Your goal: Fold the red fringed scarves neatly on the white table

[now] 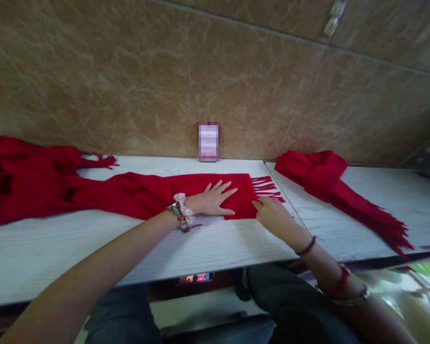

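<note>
A red fringed scarf (143, 193) lies stretched across the white table (208, 243), its far left part bunched in a heap. My left hand (215, 198) lies flat on the scarf near its right end, fingers spread, open. My right hand (270, 214) rests at the scarf's right corner by the fringe (267, 185), fingers curled down onto the cloth edge; whether they pinch it I cannot make out.
A second red scarf (329, 184), folded, lies on the adjoining white table (380, 210) at the right. A small blurred card (208, 141) stands against the brown tiled wall (200, 71). My knees show below the table edge.
</note>
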Demonstrator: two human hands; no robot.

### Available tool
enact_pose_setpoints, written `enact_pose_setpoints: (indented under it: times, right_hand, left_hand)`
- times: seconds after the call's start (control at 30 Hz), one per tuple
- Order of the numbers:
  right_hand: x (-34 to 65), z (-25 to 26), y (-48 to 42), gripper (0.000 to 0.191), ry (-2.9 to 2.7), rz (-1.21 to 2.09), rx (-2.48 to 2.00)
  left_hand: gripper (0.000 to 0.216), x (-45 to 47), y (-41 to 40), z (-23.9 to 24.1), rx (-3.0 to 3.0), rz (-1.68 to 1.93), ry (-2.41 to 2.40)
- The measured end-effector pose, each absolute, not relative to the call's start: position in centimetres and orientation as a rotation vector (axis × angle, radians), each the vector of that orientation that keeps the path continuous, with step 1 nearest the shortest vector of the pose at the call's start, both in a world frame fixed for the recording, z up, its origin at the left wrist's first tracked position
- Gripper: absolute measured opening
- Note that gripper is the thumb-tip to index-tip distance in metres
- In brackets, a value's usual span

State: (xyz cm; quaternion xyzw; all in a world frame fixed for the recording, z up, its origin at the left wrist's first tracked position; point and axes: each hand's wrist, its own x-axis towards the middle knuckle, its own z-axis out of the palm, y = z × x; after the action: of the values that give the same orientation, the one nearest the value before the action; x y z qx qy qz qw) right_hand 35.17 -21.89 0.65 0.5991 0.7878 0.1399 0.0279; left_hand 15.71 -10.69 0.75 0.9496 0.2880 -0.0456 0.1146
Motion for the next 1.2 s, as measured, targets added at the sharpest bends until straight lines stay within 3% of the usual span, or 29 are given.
enact_pose_setpoints:
  times: [0.1,0.23,0.5,0.7,0.83,1.1,1.2]
  right_hand:
    - [35.2,0.8,-21.1,0.031,2.593,0.549,1.750]
    - [35.8,0.0,-20.3,0.034,2.731,0.410,1.562]
    - [36.3,-0.7,-19.9,0.029,2.680,0.125,1.981]
    - [36.8,-0.7,-19.5,0.028,2.730,0.090,1.993]
    - [37.3,-1.0,-19.8,0.031,2.842,0.061,2.001]
    - [38.0,-1.9,-21.7,0.033,3.071,-0.055,1.662]
    - [38.3,-2.1,-21.5,0.036,3.137,-0.131,1.699]
  left_hand:
    - [0.073,13.8,-12.3,1.0,2.858,-0.066,0.910]
    - [0.060,10.7,-13.0,0.3,2.986,-0.012,1.001]
    - [0.045,9.3,-11.2,0.8,3.195,0.018,1.056]
    - [0.049,7.4,-10.7,2.7,3.169,-0.090,0.858]
    - [0.056,7.0,-11.0,3.8,3.098,0.036,0.768]
    - [0.057,7.4,-16.8,0.0,2.945,-0.167,0.800]
    - [0.061,6.9,-16.6,0.1,2.961,-0.085,0.824]
